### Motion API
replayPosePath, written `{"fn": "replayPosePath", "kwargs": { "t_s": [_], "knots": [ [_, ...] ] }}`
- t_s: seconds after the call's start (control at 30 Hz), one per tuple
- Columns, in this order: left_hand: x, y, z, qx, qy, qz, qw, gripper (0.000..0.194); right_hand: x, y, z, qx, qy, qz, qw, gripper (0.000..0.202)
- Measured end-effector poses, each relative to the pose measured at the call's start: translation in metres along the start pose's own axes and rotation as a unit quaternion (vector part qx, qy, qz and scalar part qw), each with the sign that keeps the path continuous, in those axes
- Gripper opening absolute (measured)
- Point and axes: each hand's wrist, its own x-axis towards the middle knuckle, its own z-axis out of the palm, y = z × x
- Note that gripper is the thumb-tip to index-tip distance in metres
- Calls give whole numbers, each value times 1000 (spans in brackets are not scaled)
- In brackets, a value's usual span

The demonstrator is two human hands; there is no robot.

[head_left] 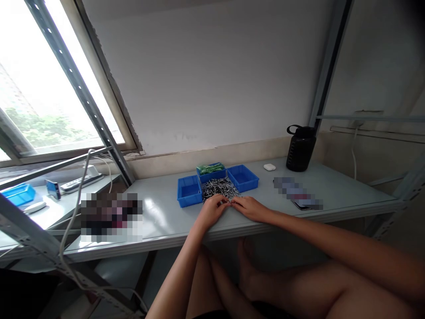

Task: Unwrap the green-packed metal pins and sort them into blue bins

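Note:
A loose pile of small dark and silvery metal pieces [219, 188] lies on the grey table between blue trays. At the near edge of the pile is my left hand [215, 207], its fingers bent and drawn together. My right hand [247, 207] rests just to its right, fingertips pinched and almost meeting those of my left hand. Something tiny and pale shows between the fingertips, too small to make out. One blue tray [189, 191] stands left of the pile, another [243, 177] right of it. Behind the pile, a third blue tray [212, 175] holds green packets [210, 168].
At the right are a black bottle [300, 149], a white case [269, 167] and a blurred flat item [295, 192]. A blurred dark item [111, 216] lies left. Metal shelf posts flank the table [159, 223]; a white cable [73, 221] hangs at the left post.

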Motion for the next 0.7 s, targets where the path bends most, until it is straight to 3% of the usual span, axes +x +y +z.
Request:
{"fn": "replayPosePath", "kwargs": {
  "t_s": [0.3,0.7],
  "knots": [
    [0,-1,2,-19,31,-53,998,15,-2,-6,-4,-11,-4,15,1000,23],
    [0,-3,1,24,10,-21,999,22,-3,-8,-5,39,6,50,998,32]
  ]
}}
